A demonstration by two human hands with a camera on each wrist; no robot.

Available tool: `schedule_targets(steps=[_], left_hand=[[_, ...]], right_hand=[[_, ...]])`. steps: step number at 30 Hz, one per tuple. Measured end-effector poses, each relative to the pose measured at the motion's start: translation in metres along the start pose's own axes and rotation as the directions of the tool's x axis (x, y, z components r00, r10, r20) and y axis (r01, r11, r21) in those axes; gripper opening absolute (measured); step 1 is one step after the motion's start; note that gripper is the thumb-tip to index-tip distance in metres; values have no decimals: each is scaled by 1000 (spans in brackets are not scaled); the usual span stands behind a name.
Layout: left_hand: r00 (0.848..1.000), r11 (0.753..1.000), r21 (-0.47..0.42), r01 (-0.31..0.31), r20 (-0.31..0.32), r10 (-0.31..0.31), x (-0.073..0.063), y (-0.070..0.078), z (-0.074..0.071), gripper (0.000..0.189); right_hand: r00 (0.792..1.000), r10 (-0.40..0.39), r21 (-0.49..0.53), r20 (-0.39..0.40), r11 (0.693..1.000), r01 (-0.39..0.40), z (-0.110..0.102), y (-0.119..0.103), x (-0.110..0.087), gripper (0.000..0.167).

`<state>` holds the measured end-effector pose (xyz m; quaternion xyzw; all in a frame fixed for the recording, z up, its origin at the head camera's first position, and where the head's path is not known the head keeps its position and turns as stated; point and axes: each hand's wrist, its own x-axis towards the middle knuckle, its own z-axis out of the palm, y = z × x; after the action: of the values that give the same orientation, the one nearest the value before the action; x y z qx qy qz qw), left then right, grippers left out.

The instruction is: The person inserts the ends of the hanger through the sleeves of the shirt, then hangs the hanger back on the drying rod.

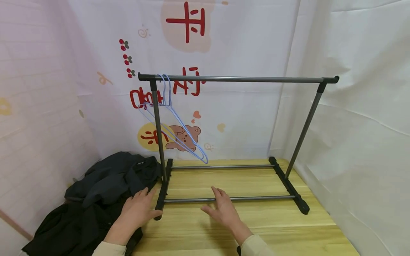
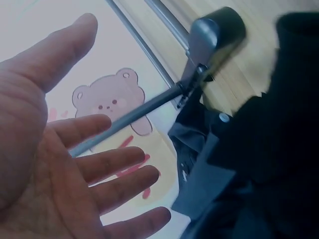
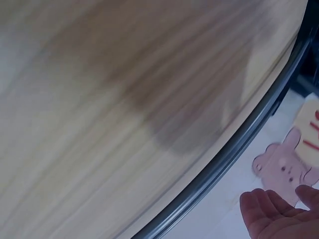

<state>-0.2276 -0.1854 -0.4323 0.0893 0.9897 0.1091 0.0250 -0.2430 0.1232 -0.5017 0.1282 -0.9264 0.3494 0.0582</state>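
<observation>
Watching two bare hands, neither carrying anything. Left hand (image 1: pixel 136 209): fingers spread, thumb held wide, beside the dark clothes (image 1: pixel 110 185); contact, cannot tell. Right hand (image 1: pixel 225 211): fingers extended, thumb apart, near the front lower rail (image 1: pixel 259 198) of the rack (image 1: pixel 303 131); touch unclear. Clothes lie heaped on the table (image 1: pixel 282 234), left side, by the rack's left foot (image 1: pixel 163 193). Farther up, blue hangers (image 1: pixel 187 129) hang bare from the upper bar (image 1: pixel 243 79), near its left end. Behind all, printed cloth (image 1: pixel 246 117). My reading: a reaching stage, no garment held or hung yet. Next move, I judge, calls for fingers closing on one garment's edge and parting it from the heap.
</observation>
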Motion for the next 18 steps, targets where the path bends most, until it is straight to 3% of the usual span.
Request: schedule_targets(steps=[7, 12, 16, 18], left_hand=[[1000, 1000, -5, 9, -14, -10, -16, -22, -8, 87], [998, 998, 38, 40, -41, -39, -30, -48, -15, 93], [992, 996, 67, 56, -120, -48, -42, -68, -18, 96], [981, 994, 91, 59, -191, -41, -48, -77, -21, 92]], right_hand=[[998, -21, 28, 67, 999, 19, 15, -20, 0, 89], [993, -6, 48, 119, 999, 0, 28, -38, 2, 92], [987, -14, 33, 160, 999, 9, 38, -53, 2, 93], [984, -30, 18, 178, 999, 27, 42, -62, 2, 92]])
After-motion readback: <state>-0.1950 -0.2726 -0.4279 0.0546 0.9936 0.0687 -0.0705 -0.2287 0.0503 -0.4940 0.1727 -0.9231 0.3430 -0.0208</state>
